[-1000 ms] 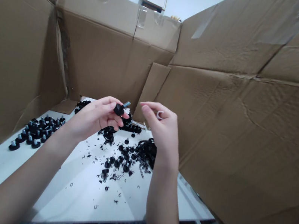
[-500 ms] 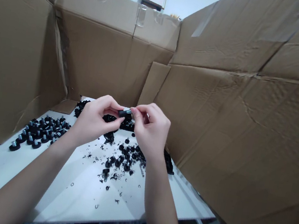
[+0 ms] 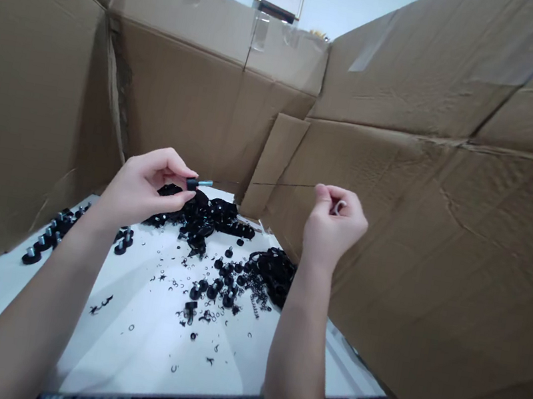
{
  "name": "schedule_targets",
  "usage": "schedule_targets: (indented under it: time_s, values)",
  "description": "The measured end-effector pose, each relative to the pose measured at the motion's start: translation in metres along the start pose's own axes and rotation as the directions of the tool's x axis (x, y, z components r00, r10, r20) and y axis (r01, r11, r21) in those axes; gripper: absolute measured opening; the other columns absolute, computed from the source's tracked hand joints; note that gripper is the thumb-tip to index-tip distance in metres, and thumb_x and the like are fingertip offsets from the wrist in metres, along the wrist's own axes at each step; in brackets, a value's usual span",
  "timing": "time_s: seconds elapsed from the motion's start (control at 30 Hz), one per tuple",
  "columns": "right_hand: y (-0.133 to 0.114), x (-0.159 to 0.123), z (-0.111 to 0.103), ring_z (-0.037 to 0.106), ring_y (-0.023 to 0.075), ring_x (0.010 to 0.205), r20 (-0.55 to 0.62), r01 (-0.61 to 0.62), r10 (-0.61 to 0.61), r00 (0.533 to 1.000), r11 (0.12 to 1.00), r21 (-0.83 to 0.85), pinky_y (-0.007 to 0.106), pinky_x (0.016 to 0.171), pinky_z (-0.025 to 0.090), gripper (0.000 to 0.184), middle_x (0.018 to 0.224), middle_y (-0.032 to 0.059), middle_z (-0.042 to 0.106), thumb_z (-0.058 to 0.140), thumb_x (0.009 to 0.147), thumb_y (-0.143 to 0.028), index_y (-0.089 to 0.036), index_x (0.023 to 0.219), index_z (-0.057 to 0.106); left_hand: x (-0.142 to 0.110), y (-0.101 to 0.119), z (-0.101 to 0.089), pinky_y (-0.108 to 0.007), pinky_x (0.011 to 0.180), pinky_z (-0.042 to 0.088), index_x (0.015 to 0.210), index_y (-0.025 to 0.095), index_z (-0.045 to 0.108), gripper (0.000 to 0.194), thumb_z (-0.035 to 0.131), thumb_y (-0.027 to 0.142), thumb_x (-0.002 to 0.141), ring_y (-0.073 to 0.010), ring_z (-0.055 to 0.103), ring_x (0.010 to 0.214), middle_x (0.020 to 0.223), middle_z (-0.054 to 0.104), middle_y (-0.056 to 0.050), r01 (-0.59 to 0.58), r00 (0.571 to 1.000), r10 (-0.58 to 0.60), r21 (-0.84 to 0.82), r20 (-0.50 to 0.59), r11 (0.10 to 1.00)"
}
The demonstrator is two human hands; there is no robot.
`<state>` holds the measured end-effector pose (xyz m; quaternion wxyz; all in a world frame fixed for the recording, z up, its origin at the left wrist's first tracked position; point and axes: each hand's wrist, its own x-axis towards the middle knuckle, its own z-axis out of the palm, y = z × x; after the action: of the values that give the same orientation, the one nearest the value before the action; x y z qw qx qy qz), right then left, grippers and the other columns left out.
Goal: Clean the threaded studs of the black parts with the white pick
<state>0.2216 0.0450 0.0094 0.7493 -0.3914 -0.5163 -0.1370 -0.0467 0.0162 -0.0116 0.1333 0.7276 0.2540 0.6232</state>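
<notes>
Up over the table, my left hand [image 3: 150, 184] pinches a black-headed screw [image 3: 193, 184] between thumb and fingertips. Its bare metal threaded stud points to the right. My right hand [image 3: 336, 221] is raised off to the right with curled fingers, closed on one end of a thin dark strand [image 3: 284, 184]. The strand runs taut leftward toward the screw's stud. A small white loop [image 3: 339, 206] shows among the right fingers; I cannot tell what it belongs to. Below lie more black-headed screws [image 3: 212, 292] with small black scraps around them.
Black-headed screws [image 3: 44, 242] stand in a group at the table's left. Dark heaps lie at the back [image 3: 203, 213] and at the right [image 3: 275, 272]. Cardboard walls [image 3: 186, 99] surround the white table [image 3: 134, 361] on the left, back and right.
My hands were close together at the screw; now they are far apart. The right hand moved right and up, drawing out the thin strand. The left hand moved left with the screw.
</notes>
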Motion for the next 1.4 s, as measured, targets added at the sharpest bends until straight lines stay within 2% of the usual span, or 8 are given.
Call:
schedule_targets:
  time_s: [0.33,0.5,0.57,0.63,0.67,0.87,1.1,1.4]
  values:
    - [0.023,0.009,-0.005,0.043,0.0124,0.059,-0.202,-0.073,0.055,0.978,0.994,-0.081,0.029,0.058,0.035,0.019,0.065,-0.0008,0.050,0.058,0.082,-0.032,-0.019,0.068,0.054,0.005,-0.024,-0.036,-0.022,0.056,0.053,0.080,0.020,0.063,0.018,0.077,0.015,0.070,-0.0098,0.064,0.063,0.077,0.065,0.002,-0.051,0.999,0.046,-0.304,-0.023,0.951]
    - [0.008,0.006,-0.006,0.048,0.0122,0.059,0.049,-0.144,0.150,0.988,0.983,-0.111,0.029,0.060,0.039,0.017,0.066,0.0010,0.057,0.060,0.079,-0.030,-0.017,0.068,0.061,0.009,-0.029,-0.029,-0.020,0.058,0.053,0.077,0.021,0.060,0.020,0.076,0.015,0.067,-0.0075,0.063,0.060,0.069,0.065,0.006,0.049,0.958,-0.169,-0.449,-0.231,0.892]
    - [-0.003,0.001,-0.004,0.051,0.0127,0.058,0.489,-0.183,0.237,0.840,0.971,-0.155,0.029,0.060,0.040,0.016,0.063,0.0012,0.061,0.064,0.075,-0.030,-0.017,0.068,0.067,0.010,-0.026,-0.016,-0.022,0.060,0.054,0.079,0.021,0.061,0.014,0.072,0.017,0.071,-0.0086,0.064,0.061,0.068,0.067,0.004,0.108,0.949,-0.231,-0.466,-0.214,0.878]
    - [-0.015,-0.006,0.000,0.057,0.0149,0.063,0.868,-0.167,0.255,0.427,0.965,-0.201,0.031,0.063,0.043,0.017,0.068,0.0028,0.068,0.069,0.072,-0.033,-0.018,0.078,0.074,0.010,-0.018,-0.003,-0.024,0.061,0.055,0.082,0.020,0.062,0.012,0.071,0.020,0.074,-0.0108,0.066,0.064,0.072,0.069,0.000,0.196,0.944,-0.296,-0.470,-0.148,0.861]
    - [-0.020,-0.011,0.003,0.059,0.0162,0.067,0.920,-0.155,0.243,0.308,0.967,-0.203,0.032,0.064,0.044,0.027,0.073,0.0037,0.071,0.073,0.070,-0.037,-0.018,0.089,0.075,0.009,-0.013,0.003,-0.024,0.061,0.055,0.083,0.019,0.062,0.013,0.071,0.022,0.074,-0.0115,0.067,0.066,0.075,0.070,-0.001,0.241,0.939,-0.327,-0.467,-0.111,0.851]
    - [-0.045,-0.035,0.019,0.052,0.0086,0.062,0.839,-0.500,0.117,0.531,0.843,0.198,0.029,0.061,0.042,0.054,0.115,0.0039,0.070,0.072,0.075,-0.044,-0.028,0.125,0.063,0.001,0.017,0.030,-0.023,0.063,0.055,0.084,0.019,0.064,0.019,0.077,0.026,0.073,-0.0101,0.065,0.064,0.076,0.069,0.001,0.304,0.949,-0.312,-0.389,0.043,0.870]
    - [-0.049,-0.042,0.023,0.051,0.0082,0.059,0.800,-0.688,0.115,0.589,0.591,0.421,0.027,0.058,0.043,0.010,0.083,0.0007,0.070,0.079,0.068,-0.031,-0.023,0.072,0.075,-0.005,0.025,0.047,-0.026,0.069,0.059,0.083,0.018,0.064,0.018,0.077,0.025,0.074,-0.0128,0.068,0.070,0.082,0.071,-0.001,0.257,0.963,-0.270,-0.305,0.000,0.917]
    - [-0.050,-0.044,0.028,0.041,0.0069,0.058,0.774,-0.771,0.305,0.556,0.537,0.342,0.025,0.050,0.030,0.035,0.078,0.0023,0.061,0.084,0.054,-0.043,-0.017,0.052,0.062,-0.010,0.012,0.052,-0.027,0.074,0.058,0.091,0.018,0.064,0.018,0.073,0.031,0.080,-0.0138,0.068,0.076,0.080,0.068,-0.001,0.116,0.990,-0.120,-0.053,-0.081,0.992]
